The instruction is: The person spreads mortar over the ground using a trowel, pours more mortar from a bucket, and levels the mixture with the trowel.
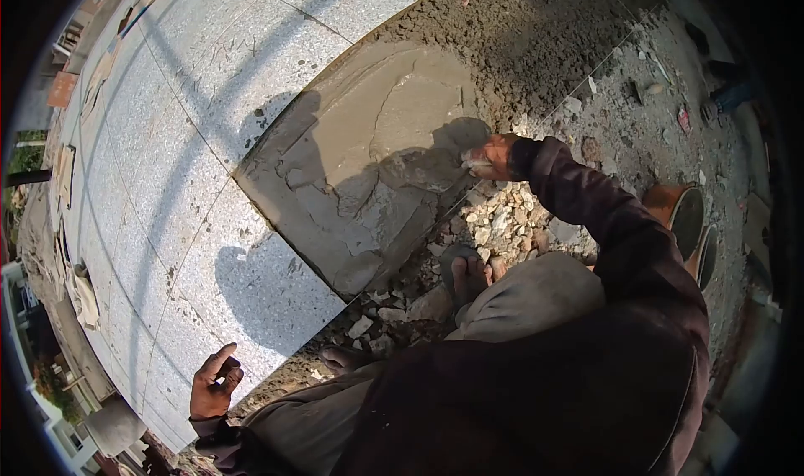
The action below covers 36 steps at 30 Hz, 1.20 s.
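Observation:
My right hand [494, 157] is at the right edge of a patch of wet grey mortar [368, 183], close to a thin taut string [590, 74]. Its fingers are drawn together; a pale bit shows at the fingertips, but I cannot make out what it is. Over the speckled stone tiles [201, 292] at lower left, my left hand [215, 384] is open, index finger stretched out and the others loosely bent, with nothing in it. The mortar's surface is smeared with ridges and thin wet pools, and it borders the tile edges.
Rough, darker mortar [536, 41] lies beyond the smooth patch. Broken stones [502, 221] and rubble surround my feet [469, 279]. Round orange containers [677, 216] stand at right. A person's foot [724, 97] shows at the far right. Boards [88, 300] lie along the tiles' left side.

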### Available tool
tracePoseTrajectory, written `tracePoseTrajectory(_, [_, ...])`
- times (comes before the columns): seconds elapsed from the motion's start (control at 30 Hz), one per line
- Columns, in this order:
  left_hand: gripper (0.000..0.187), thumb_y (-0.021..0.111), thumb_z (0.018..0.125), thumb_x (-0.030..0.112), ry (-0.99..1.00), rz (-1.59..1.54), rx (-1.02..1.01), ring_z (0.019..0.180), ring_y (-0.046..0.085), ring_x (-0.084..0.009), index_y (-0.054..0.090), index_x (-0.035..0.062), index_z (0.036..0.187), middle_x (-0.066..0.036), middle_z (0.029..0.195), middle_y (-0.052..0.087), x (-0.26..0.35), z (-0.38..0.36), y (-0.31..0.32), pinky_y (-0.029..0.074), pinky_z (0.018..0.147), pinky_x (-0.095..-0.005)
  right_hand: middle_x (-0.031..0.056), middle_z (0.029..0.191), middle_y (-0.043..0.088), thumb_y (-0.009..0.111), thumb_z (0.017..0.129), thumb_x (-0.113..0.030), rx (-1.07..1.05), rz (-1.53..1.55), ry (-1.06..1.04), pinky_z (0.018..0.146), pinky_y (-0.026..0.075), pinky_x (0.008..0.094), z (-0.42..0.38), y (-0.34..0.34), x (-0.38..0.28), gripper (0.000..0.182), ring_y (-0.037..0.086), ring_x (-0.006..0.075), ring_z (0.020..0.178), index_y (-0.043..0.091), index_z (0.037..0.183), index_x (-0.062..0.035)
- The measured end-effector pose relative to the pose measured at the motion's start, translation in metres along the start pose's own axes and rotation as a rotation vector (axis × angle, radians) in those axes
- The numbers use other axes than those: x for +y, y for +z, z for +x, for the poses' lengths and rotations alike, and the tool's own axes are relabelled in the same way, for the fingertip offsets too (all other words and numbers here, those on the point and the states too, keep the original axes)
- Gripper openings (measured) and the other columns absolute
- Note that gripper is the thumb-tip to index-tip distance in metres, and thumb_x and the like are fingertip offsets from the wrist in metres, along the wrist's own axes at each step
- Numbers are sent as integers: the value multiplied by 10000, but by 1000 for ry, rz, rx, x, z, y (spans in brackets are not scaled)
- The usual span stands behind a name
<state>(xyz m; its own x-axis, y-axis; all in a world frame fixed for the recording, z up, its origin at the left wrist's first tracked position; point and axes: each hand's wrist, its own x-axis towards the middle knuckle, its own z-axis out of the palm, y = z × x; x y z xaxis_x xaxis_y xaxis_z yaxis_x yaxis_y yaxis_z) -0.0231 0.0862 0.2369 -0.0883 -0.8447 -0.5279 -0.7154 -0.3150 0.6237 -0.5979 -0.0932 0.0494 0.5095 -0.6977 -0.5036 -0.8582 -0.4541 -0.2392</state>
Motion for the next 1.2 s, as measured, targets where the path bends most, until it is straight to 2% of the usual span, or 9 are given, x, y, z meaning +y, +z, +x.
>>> tracePoseTrajectory(0.13, [407, 638, 791, 60, -74, -102, -35, 729, 523, -98, 532, 47, 1184, -21, 809, 550, -13, 6, -5, 437, 702, -243, 60, 1014, 598, 510, 814, -418, -68, -142, -113, 845, 444, 384, -29, 19, 20, 458, 550, 258, 957, 515, 1187, -152])
tracePoseTrajectory(0.23, [430, 648, 780, 41, -73, -116, -38, 723, 526, -97, 529, 57, 1193, -25, 807, 560, -12, 15, -4, 443, 694, -237, 58, 1049, 594, 516, 819, -408, -39, -189, 96, 795, 439, 381, -62, -29, 30, 434, 563, 256, 941, 521, 1185, -174])
tracePoseTrajectory(0.3, [448, 646, 768, 2, -82, -71, -43, 718, 521, -94, 530, 65, 1197, -27, 810, 563, -10, 19, -6, 442, 683, -230, 84, 1115, 573, 507, 832, -365, 194, -134, 269, 790, 444, 409, -69, -36, 42, 390, 580, 284, 940, 515, 1164, -162])
tracePoseTrajectory(0.47, [436, 618, 777, -42, -144, -284, -72, 712, 488, -57, 535, 58, 1193, 12, 776, 550, -22, 30, -8, 417, 661, -204, 154, 1161, 537, 506, 827, -229, 406, -72, 836, 810, 465, 428, -10, -78, 85, 426, 563, 314, 1003, 433, 1233, -122])
tracePoseTrajectory(0.5, [437, 618, 777, -43, -150, -324, -78, 712, 486, -56, 534, 56, 1194, 13, 780, 551, -31, 32, -9, 415, 662, -202, 147, 1144, 554, 440, 844, -145, 516, -90, 802, 823, 468, 404, 4, -80, 95, 344, 573, 330, 988, 478, 1184, -122])
tracePoseTrajectory(0.6, [426, 605, 793, -26, -124, -297, -60, 705, 495, -67, 512, 27, 1205, -2, 769, 564, -38, 26, -13, 416, 668, -212, 150, 1140, 557, 433, 836, -125, 342, -91, 702, 826, 466, 406, 32, -80, 99, 345, 571, 316, 997, 492, 1176, -127])
tracePoseTrajectory(0.73, [464, 679, 779, 75, -192, -297, -26, 732, 500, -60, 508, 12, 1206, 4, 804, 568, -28, 13, -11, 413, 690, -205, 149, 1080, 593, 515, 825, -245, 300, -36, 598, 857, 452, 405, 23, -65, 71, 376, 564, 304, 1008, 514, 1187, -143])
tracePoseTrajectory(0.97, [450, 666, 785, 61, -134, -315, -60, 724, 484, -55, 511, 28, 1206, 12, 801, 556, -31, 16, -11, 401, 680, -200, 172, 1032, 607, 621, 762, -345, 327, 164, 599, 845, 460, 391, -4, -39, 65, 494, 580, 311, 971, 532, 1185, -107])
tracePoseTrajectory(1.2, [445, 671, 782, 78, -134, -209, -44, 756, 507, -79, 520, 48, 1199, -4, 815, 567, -25, 9, -9, 418, 714, -222, 154, 947, 638, 697, 717, -290, 383, 512, 233, 789, 477, 367, -34, -46, 55, 484, 611, 322, 875, 563, 1123, -61])
